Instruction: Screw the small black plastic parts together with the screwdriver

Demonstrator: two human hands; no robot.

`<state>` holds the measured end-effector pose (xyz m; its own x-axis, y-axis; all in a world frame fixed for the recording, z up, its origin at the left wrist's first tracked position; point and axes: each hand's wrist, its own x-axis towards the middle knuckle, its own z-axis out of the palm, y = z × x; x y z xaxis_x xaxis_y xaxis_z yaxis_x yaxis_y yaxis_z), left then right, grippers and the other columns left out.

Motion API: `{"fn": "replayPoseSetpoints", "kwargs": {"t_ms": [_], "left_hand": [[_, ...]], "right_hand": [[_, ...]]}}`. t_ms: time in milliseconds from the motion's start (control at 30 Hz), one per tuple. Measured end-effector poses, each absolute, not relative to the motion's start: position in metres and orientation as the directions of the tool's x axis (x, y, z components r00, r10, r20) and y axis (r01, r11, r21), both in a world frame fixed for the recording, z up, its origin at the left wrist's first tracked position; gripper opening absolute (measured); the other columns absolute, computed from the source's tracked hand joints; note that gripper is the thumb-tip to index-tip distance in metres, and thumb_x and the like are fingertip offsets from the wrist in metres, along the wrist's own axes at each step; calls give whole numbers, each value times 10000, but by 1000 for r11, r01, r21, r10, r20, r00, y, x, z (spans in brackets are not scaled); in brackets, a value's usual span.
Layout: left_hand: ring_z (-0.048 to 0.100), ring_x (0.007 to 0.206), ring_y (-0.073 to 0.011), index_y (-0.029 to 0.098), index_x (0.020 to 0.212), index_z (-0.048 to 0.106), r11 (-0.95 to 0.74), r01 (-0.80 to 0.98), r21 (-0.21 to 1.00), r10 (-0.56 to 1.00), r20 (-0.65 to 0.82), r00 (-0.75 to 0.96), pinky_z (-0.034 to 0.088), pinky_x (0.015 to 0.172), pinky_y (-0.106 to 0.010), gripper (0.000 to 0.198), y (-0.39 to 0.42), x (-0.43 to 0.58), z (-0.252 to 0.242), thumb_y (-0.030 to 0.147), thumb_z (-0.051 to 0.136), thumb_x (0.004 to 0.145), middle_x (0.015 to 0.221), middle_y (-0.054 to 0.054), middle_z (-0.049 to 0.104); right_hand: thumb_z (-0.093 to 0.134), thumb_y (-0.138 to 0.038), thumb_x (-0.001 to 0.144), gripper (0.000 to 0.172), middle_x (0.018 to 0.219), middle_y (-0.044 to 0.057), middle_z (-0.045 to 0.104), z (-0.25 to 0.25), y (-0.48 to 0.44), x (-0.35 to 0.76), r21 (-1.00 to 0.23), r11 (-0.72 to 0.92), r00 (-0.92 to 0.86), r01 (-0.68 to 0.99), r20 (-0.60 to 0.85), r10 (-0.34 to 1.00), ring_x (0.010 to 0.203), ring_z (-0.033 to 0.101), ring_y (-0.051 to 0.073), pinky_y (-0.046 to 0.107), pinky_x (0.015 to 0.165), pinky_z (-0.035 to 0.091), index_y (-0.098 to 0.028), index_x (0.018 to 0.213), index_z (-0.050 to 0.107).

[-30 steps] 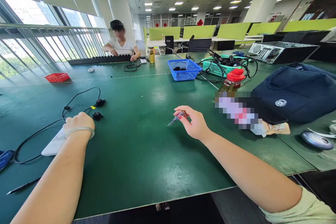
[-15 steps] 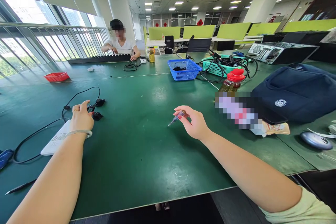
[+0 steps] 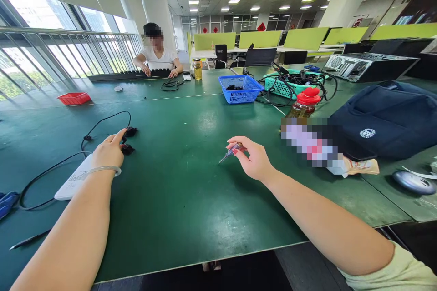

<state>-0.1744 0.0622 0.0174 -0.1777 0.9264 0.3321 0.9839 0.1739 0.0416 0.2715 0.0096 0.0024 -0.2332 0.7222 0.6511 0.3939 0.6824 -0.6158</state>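
Observation:
My right hand pinches a small screwdriver above the green table, tip pointing left and down. My left hand reaches over a white flat device, fingers closing on small black parts at the end of a black cable. A pale bangle circles my left wrist.
A blue basket and a teal basket with cables stand further back. A red-capped bottle, a dark blue bag and a mouse lie at right. A red tray is far left. A person sits across.
My left hand has moved forward from the white device to the small black parts by the cable. My right hand with the screwdriver has stayed nearly still.

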Motion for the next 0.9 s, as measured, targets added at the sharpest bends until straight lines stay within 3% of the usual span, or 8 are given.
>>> {"fn": "replayPoseSetpoints", "kwargs": {"t_ms": [200, 333, 400, 633, 767, 900], "left_hand": [[523, 1248, -271, 190, 1299, 615, 112, 987, 113, 883, 445, -151, 415, 1088, -408, 460, 67, -175, 13, 177, 396, 895, 1367, -119, 534], [553, 1185, -264, 174, 1095, 706, 71, 983, 171, 870, 471, -145, 406, 1098, -415, 360, 68, -174, 13, 332, 438, 913, 1248, -117, 602], [575, 1140, -261, 176, 1009, 725, 70, 980, 185, 876, 459, -150, 420, 1080, -419, 357, 68, -174, 14, 328, 416, 915, 1202, -115, 625], [550, 1192, -283, 190, 1315, 581, 60, 979, 195, 901, 411, -137, 429, 1057, -431, 464, 65, -171, 15, 310, 451, 886, 1230, -97, 636], [565, 1173, -305, 192, 1340, 541, 70, 978, 194, 934, 331, -133, 445, 1033, -473, 477, 69, -170, 13, 295, 461, 881, 1258, -107, 626], [525, 1246, -293, 190, 1397, 512, 19, 985, 174, 939, 336, -78, 403, 1096, -442, 538, 75, -174, 5, 286, 499, 868, 1360, -136, 541]], "right_hand": [[498, -140, 908, 236, 929, 31, 742, 2, 10, 272, -617, 685, -235, 388, 652, 721, 804, 712, 156, 309, 757, 602, -239, 1093, 606], [498, -140, 908, 231, 929, 33, 741, 2, 10, 272, -619, 687, -233, 381, 655, 719, 803, 712, 157, 307, 752, 601, -237, 1088, 607], [497, -138, 907, 233, 929, 34, 741, 1, 10, 272, -620, 686, -232, 380, 654, 720, 801, 710, 156, 309, 755, 600, -235, 1087, 607], [502, -146, 908, 237, 937, 33, 739, 1, 10, 272, -632, 675, -233, 381, 642, 731, 811, 710, 159, 319, 766, 600, -240, 1097, 609], [495, -154, 910, 228, 934, 32, 741, 3, 9, 271, -633, 672, -233, 384, 638, 734, 813, 712, 163, 326, 773, 604, -242, 1085, 611], [499, -155, 909, 225, 931, 30, 743, 3, 9, 271, -632, 668, -232, 392, 635, 737, 810, 712, 163, 329, 774, 604, -245, 1083, 608]]}}
